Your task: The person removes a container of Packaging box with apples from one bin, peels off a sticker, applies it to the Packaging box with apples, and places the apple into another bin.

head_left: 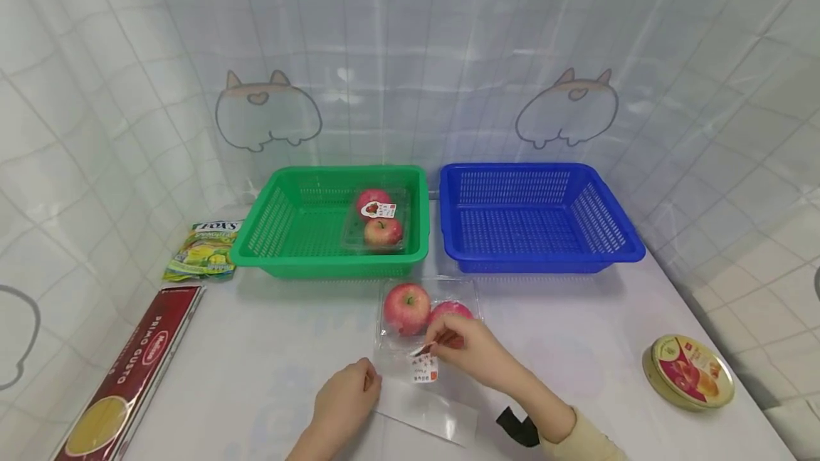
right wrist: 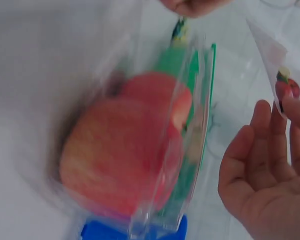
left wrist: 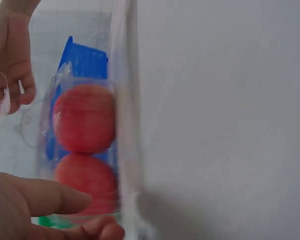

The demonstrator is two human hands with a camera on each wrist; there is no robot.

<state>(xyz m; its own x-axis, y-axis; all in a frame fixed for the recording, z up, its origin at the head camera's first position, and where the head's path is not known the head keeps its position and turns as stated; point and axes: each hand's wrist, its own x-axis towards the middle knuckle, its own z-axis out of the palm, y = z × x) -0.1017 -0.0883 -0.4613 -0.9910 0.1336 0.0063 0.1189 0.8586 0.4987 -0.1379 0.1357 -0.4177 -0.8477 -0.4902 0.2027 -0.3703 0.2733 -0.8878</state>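
My right hand pinches a white label sticker at its edge; in the right wrist view, an apple picture shows on the sticker beside the thumb. Behind it, a clear plastic box holds two red apples, the right one partly covered by my hand. My left hand is low over the table left of the sticker, fingers loosely bent and nothing between them. Close by its fingertips lies a strip of glossy white backing paper. In the left wrist view, the thumb and fingers overlap the apple box.
At the back stand a green basket, holding another labelled apple box, and a blue basket. On the left are a yellow-green bag and a long red pasta pack. A round tin sits right; a black piece is near my right sleeve.
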